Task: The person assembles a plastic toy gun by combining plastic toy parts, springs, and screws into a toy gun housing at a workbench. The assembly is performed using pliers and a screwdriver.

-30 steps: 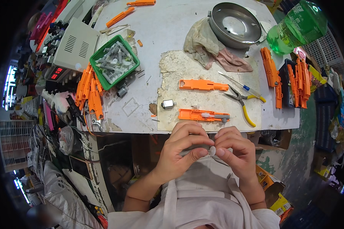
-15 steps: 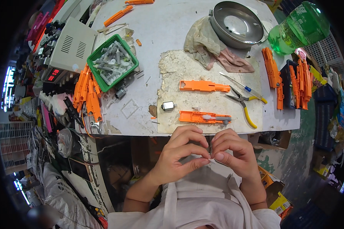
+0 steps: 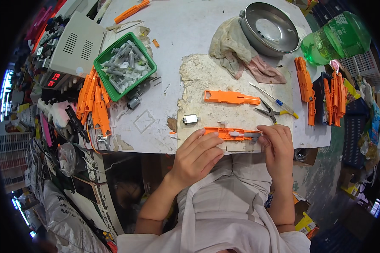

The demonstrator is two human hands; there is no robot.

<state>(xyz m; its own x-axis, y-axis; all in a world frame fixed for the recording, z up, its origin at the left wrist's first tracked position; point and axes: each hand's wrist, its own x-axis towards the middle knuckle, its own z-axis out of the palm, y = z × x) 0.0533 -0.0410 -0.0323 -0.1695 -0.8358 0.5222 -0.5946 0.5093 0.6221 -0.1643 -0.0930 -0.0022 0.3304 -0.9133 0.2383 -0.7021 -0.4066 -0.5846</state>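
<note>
Pile (image 3: 98,113): orange housings heaped loosely over one another; a knock could send them sliding.
Tray (image 3: 105,83): green, filled with pale plastic parts; similar shapes lie jumbled, so a wrong pick seems possible.
Motor (image 3: 190,119): silver, lying on worn board (image 3: 190,92); a passing knuckle could nudge it out of place.
Left hand (image 3: 196,158): fingers bent and slightly apart, tips at left end of lower housing (image 3: 223,133). Whether they pinch it or merely rest there, cannot tell. Uneven pressure could tip that end.
Lower housing: orange, open side up, between the two hands, near front edge of table (image 3: 169,38). A careless pull could drop it off the edge.
Grey part (image 3: 251,135): sits in right portion of lower housing; seating unconfirmed. If loose, tilting could spill it.
Upper housing (image 3: 232,97): orange, lying apart from both hands; little risk judged.
Pliers (image 3: 271,113): yellow handles, one partly hidden behind right hand (image 3: 278,145); a wrist swing could drag them.
Right hand: fingers curled, thumb and forefinger tips at right end of grey part; pinch or light touch, cannot tell. Excess force could bend or dislodge it.
Screwdriver (image 3: 278,101): blue-banded handle, beside pliers; could roll if bumped.
</note>
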